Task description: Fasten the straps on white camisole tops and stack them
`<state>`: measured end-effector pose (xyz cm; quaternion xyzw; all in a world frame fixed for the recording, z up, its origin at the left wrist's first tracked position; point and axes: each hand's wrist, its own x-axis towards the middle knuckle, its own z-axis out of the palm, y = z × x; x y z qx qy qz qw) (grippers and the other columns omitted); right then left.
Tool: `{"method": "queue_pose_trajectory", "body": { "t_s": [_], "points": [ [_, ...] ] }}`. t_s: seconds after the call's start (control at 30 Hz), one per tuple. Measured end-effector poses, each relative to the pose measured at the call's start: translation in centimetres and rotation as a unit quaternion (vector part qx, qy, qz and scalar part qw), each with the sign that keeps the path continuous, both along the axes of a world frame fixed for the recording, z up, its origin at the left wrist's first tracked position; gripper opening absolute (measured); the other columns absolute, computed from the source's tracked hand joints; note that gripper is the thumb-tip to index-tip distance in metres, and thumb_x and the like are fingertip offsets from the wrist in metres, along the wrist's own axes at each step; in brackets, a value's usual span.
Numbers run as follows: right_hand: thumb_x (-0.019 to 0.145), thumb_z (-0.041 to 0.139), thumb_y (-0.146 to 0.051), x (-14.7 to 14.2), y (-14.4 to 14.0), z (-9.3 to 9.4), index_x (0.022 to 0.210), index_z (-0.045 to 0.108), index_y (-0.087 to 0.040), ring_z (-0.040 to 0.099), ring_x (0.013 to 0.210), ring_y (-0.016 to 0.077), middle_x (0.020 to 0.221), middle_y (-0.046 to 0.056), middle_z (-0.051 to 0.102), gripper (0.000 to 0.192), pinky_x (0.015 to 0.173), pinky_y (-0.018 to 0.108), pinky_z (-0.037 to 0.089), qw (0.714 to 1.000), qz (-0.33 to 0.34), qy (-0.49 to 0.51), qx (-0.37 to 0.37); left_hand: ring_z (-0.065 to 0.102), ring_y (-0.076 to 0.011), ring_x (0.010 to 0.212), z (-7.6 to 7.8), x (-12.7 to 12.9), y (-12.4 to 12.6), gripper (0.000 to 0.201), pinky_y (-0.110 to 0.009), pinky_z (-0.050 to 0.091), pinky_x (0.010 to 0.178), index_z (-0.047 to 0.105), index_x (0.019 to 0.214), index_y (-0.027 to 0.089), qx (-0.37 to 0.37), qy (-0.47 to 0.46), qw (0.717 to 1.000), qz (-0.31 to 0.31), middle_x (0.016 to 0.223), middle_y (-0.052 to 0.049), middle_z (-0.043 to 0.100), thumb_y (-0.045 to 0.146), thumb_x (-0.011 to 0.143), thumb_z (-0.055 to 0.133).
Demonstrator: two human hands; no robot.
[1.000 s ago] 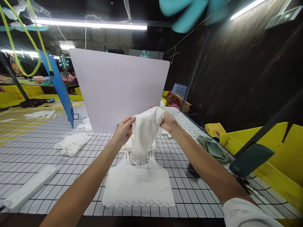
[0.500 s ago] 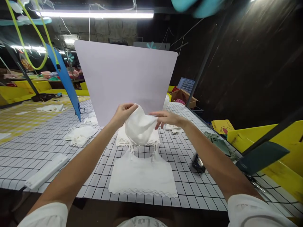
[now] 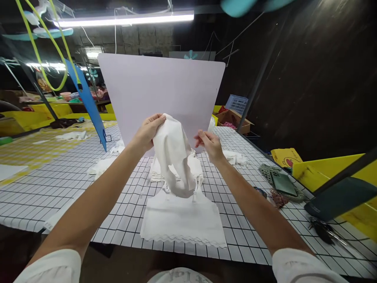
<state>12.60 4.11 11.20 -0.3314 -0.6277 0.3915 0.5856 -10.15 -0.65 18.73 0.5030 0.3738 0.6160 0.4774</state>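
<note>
My left hand [image 3: 149,130] is raised over the grid-patterned table [image 3: 59,184] and grips the top of a white cloth garment [image 3: 173,157], which hangs down bunched. To its right, my right hand [image 3: 208,144] has its fingers curled, a small gap away from the hanging cloth; nothing shows in its fingers. Below the cloth a white camisole [image 3: 184,222] with a scalloped hem lies flat near the table's front edge. A stack of folded white garments [image 3: 196,167] sits just behind it.
A large white board [image 3: 161,90] stands upright behind my hands, and a blue board [image 3: 88,104] leans at the left. Loose white garments [image 3: 100,167] lie to the left. At the right are a green phone [image 3: 284,184], a dark case [image 3: 338,198], yellow bins [image 3: 330,169] and a cardboard box [image 3: 234,118].
My left hand has lifted the white cloth higher and it now hangs longer. My right hand let go of the cloth and now sits just to its right with fingers curled.
</note>
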Motion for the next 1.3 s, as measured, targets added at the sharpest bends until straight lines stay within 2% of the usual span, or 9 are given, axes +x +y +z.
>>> {"method": "queue_pose_trajectory", "body": {
  "t_s": [0.1, 0.23, 0.37, 0.47, 0.63, 0.73, 0.87, 1.07, 1.3],
  "points": [
    [0.076, 0.059, -0.081, 0.6, -1.6, -2.1, 0.062, 0.07, -0.015, 0.06, 0.052, 0.0164, 0.057, 0.008, 0.065, 0.069, 0.061, 0.032, 0.052, 0.99, 0.087, -0.031, -0.103, 0.054, -0.0108, 0.061, -0.5, 0.8, 0.1, 0.022, -0.02, 0.042, 0.053, 0.062, 0.084, 0.019, 0.006, -0.017, 1.0, 0.017, 0.072, 0.001, 0.06, 0.036, 0.079, 0.076],
    [0.078, 0.052, -0.085, -1.4, -2.1, -3.0, 0.09, 0.075, -0.017, 0.07, 0.088, 0.0238, 0.093, 0.013, 0.076, 0.073, 0.071, 0.033, 0.054, 0.949, 0.24, 0.043, -0.2, 0.053, -0.0105, 0.062, -1.6, 2.7, 0.2, 0.021, -0.02, 0.04, 0.054, 0.059, 0.085, 0.02, 0.045, -0.02, 0.999, 0.019, 0.074, 0.002, 0.057, 0.037, 0.083, 0.071],
    [0.08, 0.077, -0.042, -3.2, 0.2, -0.9, 0.094, 0.07, -0.023, 0.065, 0.078, 0.0147, 0.086, 0.0, 0.073, 0.025, 0.07, 0.026, 0.054, 0.946, 0.195, 0.164, -0.202, 0.052, -0.0103, 0.062, -3.1, 3.4, -0.7, 0.023, -0.02, 0.04, 0.055, 0.057, 0.087, 0.022, 0.082, -0.01, 0.996, 0.035, 0.073, 0.004, 0.056, 0.04, 0.085, 0.071],
    [0.075, 0.081, -0.025, -3.3, 1.9, 1.5, 0.08, 0.066, -0.019, 0.062, 0.068, 0.0106, 0.073, -0.003, 0.069, 0.017, 0.068, 0.022, 0.053, 0.948, 0.155, 0.188, -0.204, 0.05, -0.0105, 0.055, -4.5, 2.2, -1.0, 0.032, -0.022, 0.037, 0.052, 0.058, 0.076, 0.02, 0.096, 0.072, 0.992, 0.042, 0.063, 0.003, 0.054, 0.049, 0.086, 0.069],
    [0.07, 0.086, -0.034, -3.3, 1.8, 4.9, 0.08, 0.071, -0.015, 0.059, 0.058, 0.0099, 0.067, 0.0, 0.067, 0.026, 0.053, 0.021, 0.05, 0.948, 0.253, -0.03, -0.192, 0.059, -0.0134, 0.066, -5.6, 0.0, 1.3, 0.047, -0.025, 0.044, 0.065, 0.062, 0.065, 0.018, 0.119, 0.123, 0.979, 0.111, 0.067, -0.002, 0.064, 0.061, 0.083, 0.068],
    [0.066, 0.089, -0.039, -3.4, 1.1, 7.2, 0.082, 0.075, -0.015, 0.06, 0.057, 0.011, 0.072, 0.003, 0.071, 0.033, 0.05, 0.021, 0.05, 0.921, 0.315, -0.165, -0.159, 0.067, -0.0195, 0.086, -4.9, 0.1, 3.0, 0.052, -0.028, 0.049, 0.079, 0.07, 0.085, 0.018, 0.05, 0.059, 0.995, -0.065, 0.083, -0.006, 0.072, 0.069, 0.079, 0.067],
    [0.066, 0.089, -0.041, -2.2, 0.7, 10.2, 0.083, 0.077, -0.013, 0.065, 0.059, 0.0142, 0.075, 0.006, 0.074, 0.036, 0.052, 0.023, 0.053, 0.911, 0.317, -0.237, -0.117, 0.07, -0.0252, 0.087, -3.7, 0.6, 3.4, 0.054, -0.032, 0.051, 0.076, 0.073, 0.088, 0.018, -0.005, 0.064, 0.964, -0.26, 0.081, -0.009, 0.074, 0.071, 0.076, 0.07],
    [0.067, 0.089, -0.038, -0.2, 0.2, 12.6, 0.087, 0.077, -0.01, 0.072, 0.07, 0.0232, 0.086, 0.012, 0.077, 0.037, 0.059, 0.03, 0.058, 0.914, 0.307, -0.247, -0.097, 0.071, -0.026, 0.093, -1.8, 2.1, 3.1, 0.049, -0.033, 0.054, 0.08, 0.075, 0.102, 0.018, 0.062, 0.062, 0.955, -0.284, 0.095, -0.009, 0.075, 0.059, 0.076, 0.078],
    [0.068, 0.088, -0.039, 2.3, -0.2, 13.7, 0.084, 0.076, -0.011, 0.064, 0.06, 0.0151, 0.074, 0.006, 0.072, 0.034, 0.052, 0.025, 0.052, 0.934, 0.284, -0.199, -0.088, 0.069, -0.0193, 0.07, -1.7, 0.9, 2.7, 0.042, -0.028, 0.054, 0.061, 0.077, 0.096, 0.016, 0.035, 0.143, 0.946, -0.287, 0.087, -0.01, 0.075, 0.049, 0.071, 0.085]
  ]
}}
